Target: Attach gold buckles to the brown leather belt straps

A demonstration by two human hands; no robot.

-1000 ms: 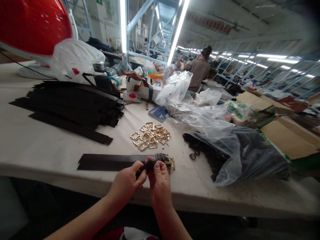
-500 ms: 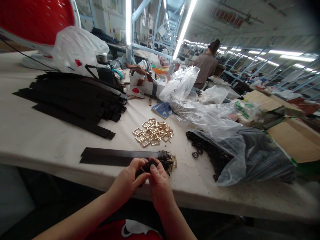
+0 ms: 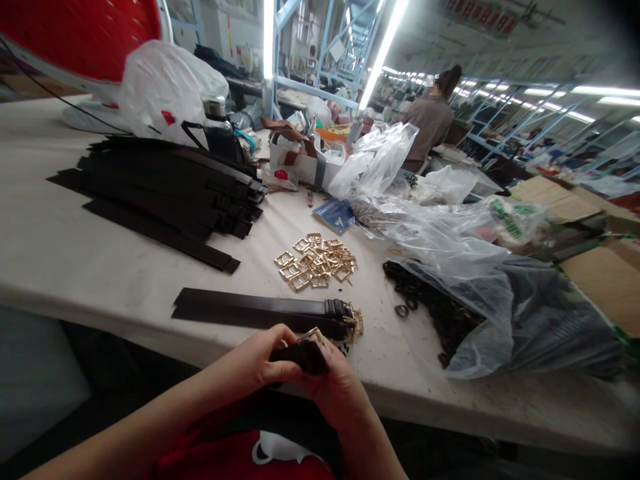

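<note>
Near a pale cloth-covered counter (image 3: 30, 253), the left hand (image 3: 275, 353) and right hand (image 3: 343, 383) close their fingers around a dark leather strap (image 3: 303, 358) and gold metal buckle (image 3: 313, 332); a loosened pinch could drop either. Beyond, a blue booklet (image 3: 335, 215) shows a pale emblem; a white plastic bag's (image 3: 500, 227) green print and a red banner's (image 3: 480, 17) characters look illegible.

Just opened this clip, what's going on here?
A person works at a cloth-covered table, the left hand and right hand together gripping a dark strap, with a gold-coloured buckle showing at the fingers. Just beyond lie dark straps with buckles at one end. Past those is a heap of loose buckles; a larger pile of dark straps lies to the left, and small black rings spill from a plastic bag on the right.
</note>
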